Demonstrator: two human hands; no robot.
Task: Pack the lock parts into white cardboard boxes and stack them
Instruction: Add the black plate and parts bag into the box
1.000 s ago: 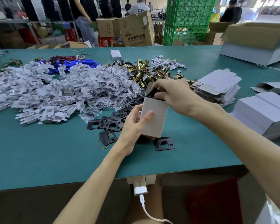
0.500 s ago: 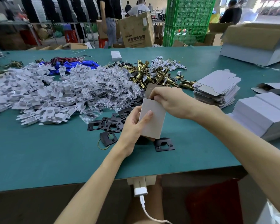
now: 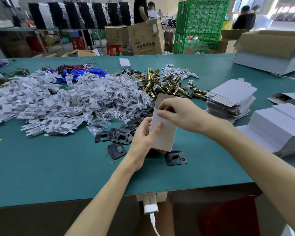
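A small white cardboard box [image 3: 163,133] stands upright over the green table, its top flap [image 3: 162,97] raised. My left hand [image 3: 143,138] grips its lower left side, thumb across the front. My right hand [image 3: 179,113] is at the box's mouth, fingers curled over the top edge and pinching it. Black strike plates [image 3: 116,136] lie just left of the box, one [image 3: 176,157] right below it. Brass latch bolts [image 3: 163,84] are piled behind. What is inside the box is hidden.
White plastic inserts [image 3: 36,103] and clear screw bags [image 3: 116,97] cover the table's left half. Flat box blanks [image 3: 232,99] are stacked at right, packed white boxes [image 3: 278,126] beyond them, an open carton [image 3: 269,51] at far right. A yellow rubber band [image 3: 111,158] lies near the plates.
My right hand has come down from pushing a dark part into the box mouth and now lies over the box's top front edge. The left hand and box barely moved.
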